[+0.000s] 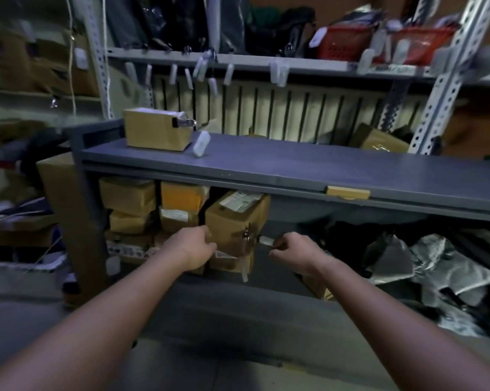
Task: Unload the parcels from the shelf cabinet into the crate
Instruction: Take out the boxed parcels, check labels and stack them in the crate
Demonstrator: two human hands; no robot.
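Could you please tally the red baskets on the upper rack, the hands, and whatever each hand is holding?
Red baskets: 2
Hands, left hand and right hand: 2
Cardboard parcel in the left grip: 1
White tag pinched by the right: 1
Total: 6

Dim, bluish light; deep shadow inside the shelf cabinet (294, 165); edges bowed and blurred — all slightly soft.

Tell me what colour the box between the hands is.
The box is brown cardboard with a white label on top, shown in the head view.
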